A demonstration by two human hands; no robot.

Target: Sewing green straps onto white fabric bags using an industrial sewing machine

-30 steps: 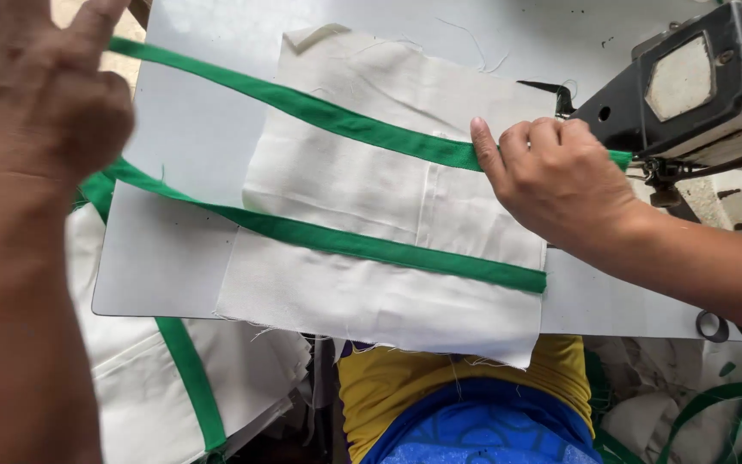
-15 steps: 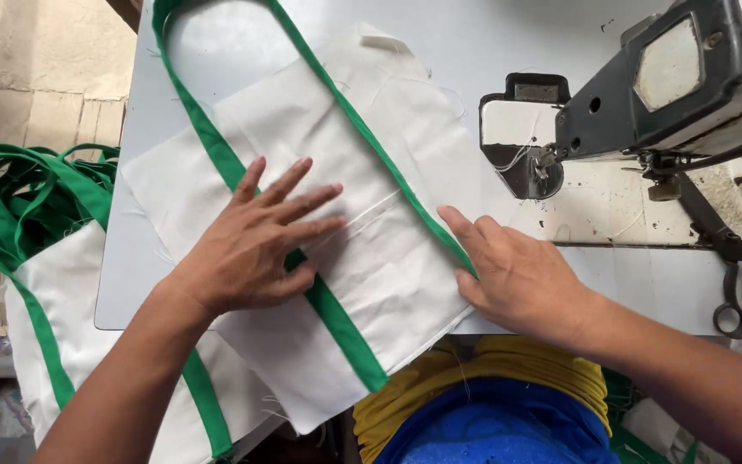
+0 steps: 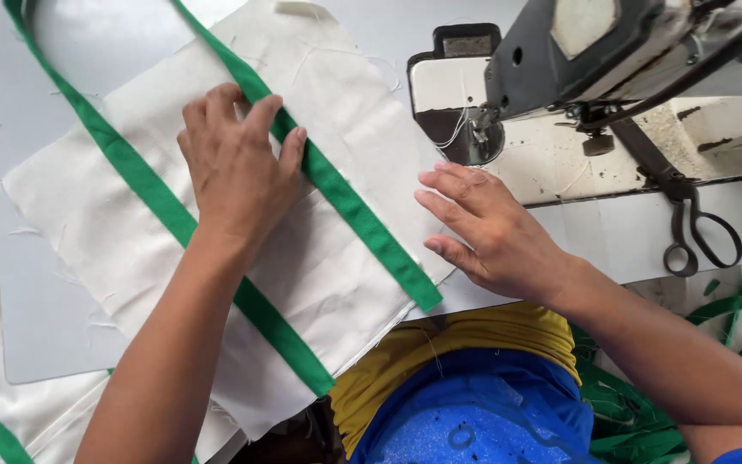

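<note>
While the left hand [image 3: 238, 167] presses flat, fingers spread, on the white cloth panel [image 3: 302, 258], the right hand [image 3: 495, 232] rests open-fingered at its edge beside the sewing machine [image 3: 577, 60], gripping nothing.

Bright, even daylight, soft faint shadows under the hands, mild glare on the pale table [image 3: 53, 344], sharp focus at centre, slight softness and wide-angle stretch towards edges

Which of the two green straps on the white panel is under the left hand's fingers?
The strap nearer the sewing machine: the left hand has its fingertips on that right green strap. The other green strap runs left of the hand, uncovered there.
</note>
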